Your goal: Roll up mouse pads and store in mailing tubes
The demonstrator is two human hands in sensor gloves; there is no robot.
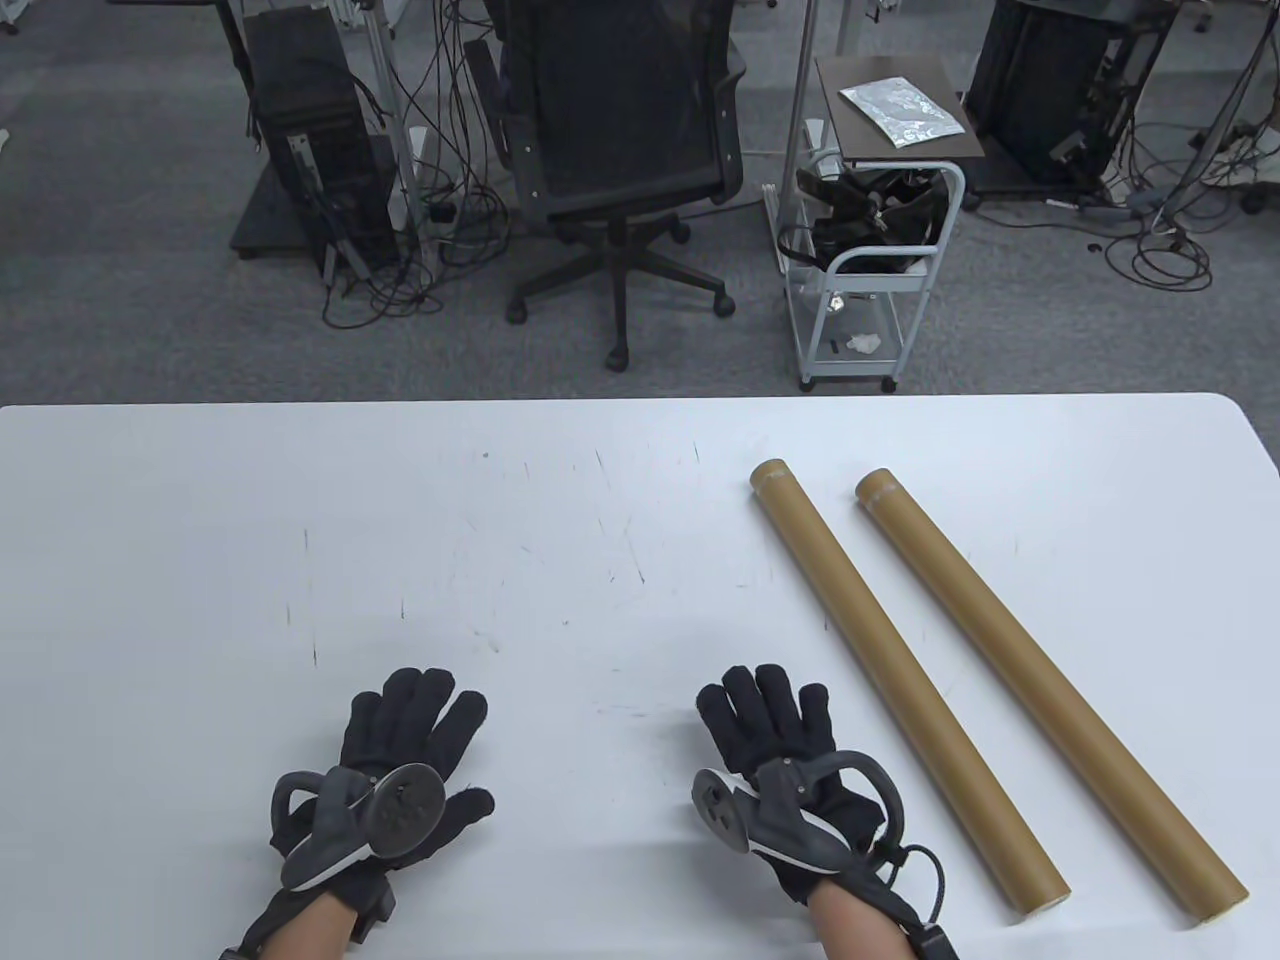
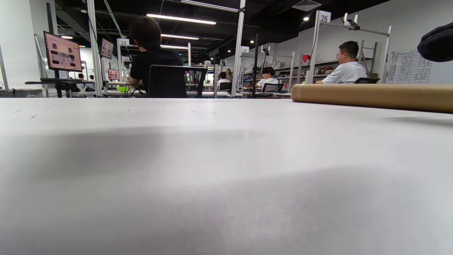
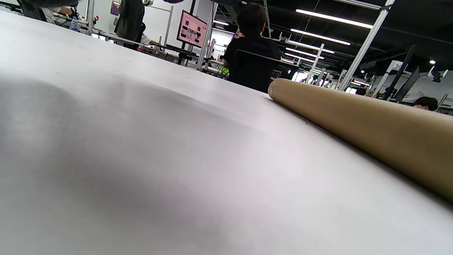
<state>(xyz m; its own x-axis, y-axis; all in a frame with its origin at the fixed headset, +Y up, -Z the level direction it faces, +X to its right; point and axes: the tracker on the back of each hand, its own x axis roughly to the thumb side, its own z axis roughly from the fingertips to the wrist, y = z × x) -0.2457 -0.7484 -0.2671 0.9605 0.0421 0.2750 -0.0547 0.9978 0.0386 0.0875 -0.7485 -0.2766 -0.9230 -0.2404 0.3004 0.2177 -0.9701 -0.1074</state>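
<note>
Table view is showing the left hand [image 1: 395, 765] and right hand [image 1: 775, 765] lying flat near the table [image 1: 200, 520] front edge, fingers straight, holding nothing. Two mailing tubes [image 1: 905, 685] are lying diagonally, side by side, right of the right hand, their near ends approaching the front edge.

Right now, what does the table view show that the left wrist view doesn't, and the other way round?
Only the table view shows both gloved hands, the left hand and right hand, lying flat, plus the second mailing tube and an office chair. Only the left wrist view shows seated people and a monitor. Both show the white table and the nearer mailing tube.
</note>
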